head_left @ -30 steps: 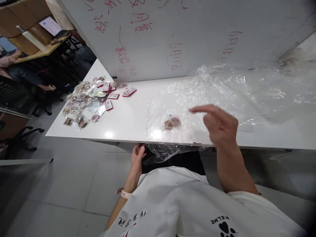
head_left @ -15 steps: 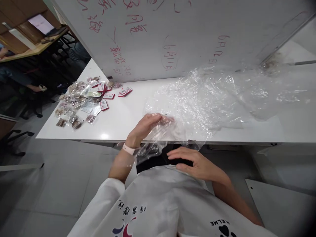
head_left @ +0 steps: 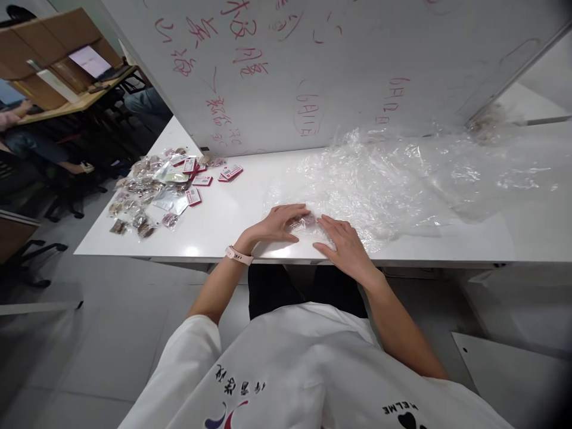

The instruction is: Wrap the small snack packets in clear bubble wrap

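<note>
On the white table [head_left: 232, 220], near its front edge, a small pinkish packet [head_left: 304, 223] lies within clear plastic film. My left hand [head_left: 276, 224] curves round its left side, with the thumb below and the fingers above. On the other side, the fingers of my right hand [head_left: 343, 243] are spread over the film, their tips close to the packet. A large crumpled sheet of clear plastic film [head_left: 379, 179] stretches away to the right. Part of the packet is hidden by my left fingers and by glare on the film.
A pile of small clear packets [head_left: 143, 190] lies on the table's left end, with several red and white boxes [head_left: 203, 180] beside it. Behind the table stands a whiteboard [head_left: 348, 71] with red writing. People sit at a wooden desk [head_left: 84, 98] at the far left.
Both hands have moved forward onto the table. My left hand has lowered the film-covered packet from the table edge, and my right hand has come up from my lap to its right side.
</note>
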Action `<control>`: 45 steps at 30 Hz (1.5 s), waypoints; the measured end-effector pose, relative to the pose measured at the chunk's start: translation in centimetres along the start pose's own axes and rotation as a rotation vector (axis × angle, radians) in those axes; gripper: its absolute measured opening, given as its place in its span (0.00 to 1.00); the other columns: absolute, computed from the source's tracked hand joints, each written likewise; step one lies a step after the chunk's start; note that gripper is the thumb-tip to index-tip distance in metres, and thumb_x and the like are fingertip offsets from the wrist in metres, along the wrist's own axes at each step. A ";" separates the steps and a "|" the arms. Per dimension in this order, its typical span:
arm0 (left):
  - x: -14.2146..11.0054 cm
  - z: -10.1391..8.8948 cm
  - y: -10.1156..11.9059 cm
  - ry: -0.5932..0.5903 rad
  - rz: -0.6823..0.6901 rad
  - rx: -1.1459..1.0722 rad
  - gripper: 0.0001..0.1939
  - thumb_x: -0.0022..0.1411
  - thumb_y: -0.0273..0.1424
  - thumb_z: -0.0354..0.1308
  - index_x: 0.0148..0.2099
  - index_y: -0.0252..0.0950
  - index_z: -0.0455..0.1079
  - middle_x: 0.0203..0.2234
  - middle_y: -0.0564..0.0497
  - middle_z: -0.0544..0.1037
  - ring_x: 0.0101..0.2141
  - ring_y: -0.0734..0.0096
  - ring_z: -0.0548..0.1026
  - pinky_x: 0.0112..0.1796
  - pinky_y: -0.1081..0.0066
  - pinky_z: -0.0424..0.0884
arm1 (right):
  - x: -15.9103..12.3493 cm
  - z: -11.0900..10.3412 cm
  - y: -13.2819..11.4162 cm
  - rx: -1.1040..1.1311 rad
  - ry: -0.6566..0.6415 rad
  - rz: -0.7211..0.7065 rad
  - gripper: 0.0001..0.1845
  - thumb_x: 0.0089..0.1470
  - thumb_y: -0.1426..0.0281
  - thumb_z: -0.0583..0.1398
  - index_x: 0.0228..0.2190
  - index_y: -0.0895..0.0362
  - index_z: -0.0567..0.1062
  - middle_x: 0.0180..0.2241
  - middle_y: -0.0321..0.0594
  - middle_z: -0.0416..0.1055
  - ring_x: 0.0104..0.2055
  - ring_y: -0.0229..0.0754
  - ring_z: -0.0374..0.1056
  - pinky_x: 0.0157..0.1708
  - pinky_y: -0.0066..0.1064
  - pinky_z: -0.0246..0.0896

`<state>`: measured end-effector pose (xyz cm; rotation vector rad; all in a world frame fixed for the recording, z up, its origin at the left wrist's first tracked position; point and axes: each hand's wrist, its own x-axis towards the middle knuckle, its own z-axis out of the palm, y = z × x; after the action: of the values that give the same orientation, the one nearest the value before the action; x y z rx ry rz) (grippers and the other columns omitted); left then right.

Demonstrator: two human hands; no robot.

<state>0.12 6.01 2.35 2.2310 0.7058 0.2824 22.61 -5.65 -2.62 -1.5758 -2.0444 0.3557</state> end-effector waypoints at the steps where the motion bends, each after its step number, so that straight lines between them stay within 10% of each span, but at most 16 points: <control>1: -0.2 0.1 -0.5 0.031 0.013 0.017 0.34 0.58 0.38 0.66 0.65 0.46 0.63 0.65 0.45 0.64 0.64 0.52 0.60 0.63 0.51 0.54 | 0.1 0.1 0.1 -0.003 0.020 -0.005 0.30 0.65 0.57 0.52 0.65 0.49 0.60 0.65 0.44 0.60 0.63 0.55 0.59 0.58 0.54 0.58; 11: -4.2 2.5 1.5 0.301 -0.178 -0.077 0.17 0.66 0.44 0.56 0.52 0.42 0.69 0.47 0.46 0.78 0.46 0.63 0.76 0.45 0.65 0.70 | -0.9 -2.0 -0.2 0.159 0.098 0.091 0.20 0.68 0.58 0.49 0.39 0.51 0.77 0.34 0.39 0.78 0.36 0.46 0.73 0.42 0.41 0.65; 17: -1.1 1.9 1.1 0.459 -0.303 0.033 0.18 0.68 0.47 0.53 0.33 0.39 0.70 0.17 0.55 0.70 0.22 0.72 0.68 0.28 0.70 0.59 | 2.1 -3.0 0.5 0.290 0.107 0.296 0.20 0.65 0.54 0.52 0.40 0.53 0.77 0.27 0.38 0.76 0.30 0.44 0.74 0.33 0.33 0.65; 24: 3.6 0.9 -0.3 0.374 -0.508 0.436 0.13 0.68 0.40 0.55 0.35 0.37 0.70 0.24 0.48 0.76 0.29 0.61 0.74 0.32 0.66 0.62 | 5.1 -2.5 1.5 -0.243 0.060 0.367 0.15 0.62 0.64 0.55 0.43 0.55 0.78 0.30 0.44 0.76 0.32 0.48 0.70 0.30 0.36 0.59; 28: 1.3 1.9 0.9 0.479 -0.269 0.588 0.11 0.70 0.37 0.52 0.46 0.37 0.71 0.41 0.43 0.79 0.45 0.57 0.74 0.46 0.60 0.65 | 3.4 -3.4 -0.7 -0.341 0.295 0.082 0.18 0.64 0.67 0.53 0.52 0.58 0.75 0.48 0.51 0.74 0.49 0.55 0.67 0.41 0.43 0.62; 31: -1.1 2.1 0.9 0.486 -0.145 0.466 0.19 0.68 0.44 0.54 0.55 0.38 0.67 0.56 0.42 0.72 0.56 0.55 0.68 0.54 0.57 0.62 | 2.8 -2.9 -2.4 -0.203 0.214 -0.146 0.18 0.66 0.66 0.53 0.54 0.54 0.73 0.54 0.46 0.71 0.55 0.52 0.64 0.50 0.44 0.62; 37: -0.8 -0.4 -1.6 0.724 -0.650 0.035 0.34 0.67 0.49 0.52 0.67 0.34 0.54 0.51 0.37 0.75 0.44 0.57 0.75 0.41 0.63 0.68 | 3.9 1.4 -1.9 -0.075 0.002 -0.217 0.24 0.66 0.62 0.54 0.61 0.52 0.66 0.65 0.45 0.59 0.66 0.52 0.54 0.60 0.48 0.55; 41: 1.1 -1.3 -1.6 0.537 -0.711 -0.032 0.16 0.59 0.42 0.63 0.43 0.35 0.73 0.29 0.48 0.77 0.29 0.66 0.72 0.31 0.69 0.63 | 4.0 1.9 -1.2 -0.010 -0.045 -0.184 0.25 0.66 0.61 0.54 0.62 0.48 0.65 0.66 0.41 0.58 0.66 0.53 0.54 0.60 0.50 0.54; 45: -1.3 -1.1 -1.3 0.741 -0.594 -0.564 0.13 0.55 0.35 0.65 0.26 0.35 0.66 0.18 0.57 0.65 0.20 0.79 0.62 0.24 0.75 0.56 | 3.9 1.2 -1.0 0.072 -0.062 -0.162 0.28 0.65 0.62 0.55 0.64 0.47 0.61 0.65 0.40 0.61 0.65 0.50 0.56 0.60 0.48 0.56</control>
<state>-1.86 6.65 2.19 1.2740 1.4242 0.8928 20.40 -2.12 -2.12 -1.3612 -2.1649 0.4174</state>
